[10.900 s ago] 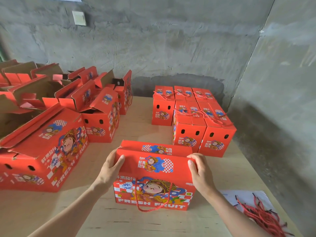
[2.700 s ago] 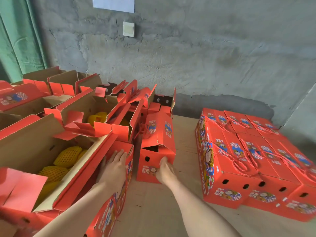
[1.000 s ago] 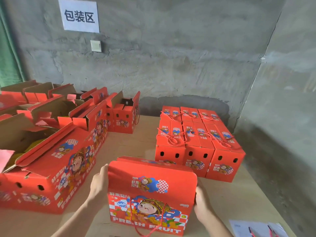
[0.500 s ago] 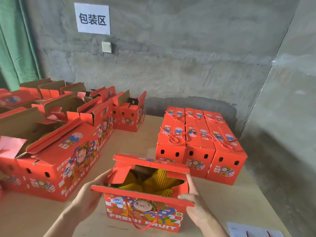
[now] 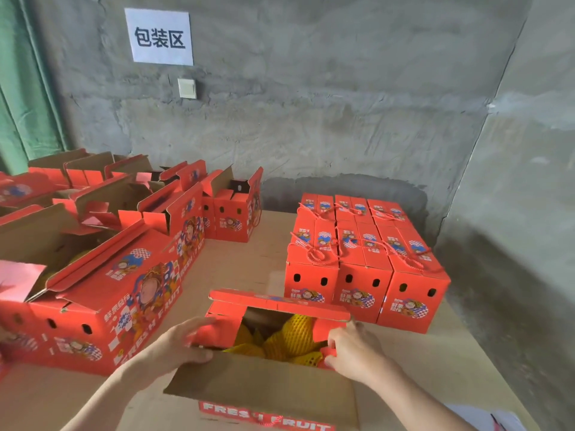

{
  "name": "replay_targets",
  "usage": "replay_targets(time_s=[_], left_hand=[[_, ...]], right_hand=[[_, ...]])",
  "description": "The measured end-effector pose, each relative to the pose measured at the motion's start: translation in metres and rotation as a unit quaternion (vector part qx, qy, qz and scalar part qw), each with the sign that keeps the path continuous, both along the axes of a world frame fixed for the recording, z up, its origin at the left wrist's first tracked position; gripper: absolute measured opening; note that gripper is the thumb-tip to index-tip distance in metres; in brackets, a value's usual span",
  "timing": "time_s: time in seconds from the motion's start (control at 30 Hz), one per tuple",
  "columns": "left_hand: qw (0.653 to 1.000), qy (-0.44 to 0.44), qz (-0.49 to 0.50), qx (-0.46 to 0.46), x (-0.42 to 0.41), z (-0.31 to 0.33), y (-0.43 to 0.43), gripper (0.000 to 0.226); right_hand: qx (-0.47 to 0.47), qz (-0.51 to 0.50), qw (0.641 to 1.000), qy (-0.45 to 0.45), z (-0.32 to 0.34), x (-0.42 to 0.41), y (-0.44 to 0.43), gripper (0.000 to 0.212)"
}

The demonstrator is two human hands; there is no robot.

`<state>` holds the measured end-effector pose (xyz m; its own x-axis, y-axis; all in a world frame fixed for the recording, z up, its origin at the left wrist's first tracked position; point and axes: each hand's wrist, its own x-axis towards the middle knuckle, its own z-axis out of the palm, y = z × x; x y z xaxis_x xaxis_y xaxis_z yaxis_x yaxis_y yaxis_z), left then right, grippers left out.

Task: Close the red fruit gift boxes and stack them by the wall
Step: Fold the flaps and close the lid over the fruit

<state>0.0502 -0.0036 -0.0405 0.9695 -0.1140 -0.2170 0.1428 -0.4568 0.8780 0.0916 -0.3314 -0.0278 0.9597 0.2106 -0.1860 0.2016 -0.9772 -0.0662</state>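
Open box front-centre on table, long axis left-right, one hand at each short end. Left hand grips left end flap; right hand pinches right end flap. Both flaps should fold inward over the fruit. Closed boxes sit back-right by the wall, nearer the right hand.

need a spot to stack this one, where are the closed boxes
Head view: the closed boxes sit on the right of the table, by the back wall, just beyond the open box nearest the camera.
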Motion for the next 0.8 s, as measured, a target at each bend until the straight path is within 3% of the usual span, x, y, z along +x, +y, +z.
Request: replay_targets(time_s=[0.1,0.23,0.37,0.47,0.57,0.67,0.7,0.8], left_hand=[[0.968,-0.093,-0.035,0.231,0.028,0.012,-0.014,0.060],[0.945,-0.131,-0.058,0.293,0.049,0.007,-0.020,0.085],[0.943,-0.125,-0.084,0.296,0.061,-0.001,-0.009,0.108],[0.953,-0.119,-0.098,0.262,0.064,-0.014,-0.006,0.112],[0.967,-0.121,-0.088,0.205,0.064,-0.022,-0.006,0.111],[0.963,-0.150,-0.080,0.212,0.064,-0.025,-0.009,0.109],[0.960,-0.165,-0.079,0.210,0.064,-0.028,-0.010,0.106],[0.951,-0.192,-0.083,0.227,0.065,-0.037,-0.010,0.086]], right_hand=[[-0.150,0.003,0.989,0.013,0.002,0.005,0.018,0.046],[-0.232,0.016,0.970,0.073,0.008,0.003,0.032,0.051],[-0.071,0.018,0.995,0.064,0.011,0.008,0.012,0.043],[0.077,0.028,0.995,0.051,0.019,0.009,-0.003,0.044],[0.225,0.023,0.974,0.030,0.017,0.009,-0.015,0.037],[0.404,-0.005,0.915,0.011,0.002,0.000,-0.026,0.037],[0.434,-0.011,0.901,0.006,-0.005,-0.004,-0.028,0.040],[0.412,-0.015,0.910,-0.050,-0.023,-0.010,-0.027,0.039]])
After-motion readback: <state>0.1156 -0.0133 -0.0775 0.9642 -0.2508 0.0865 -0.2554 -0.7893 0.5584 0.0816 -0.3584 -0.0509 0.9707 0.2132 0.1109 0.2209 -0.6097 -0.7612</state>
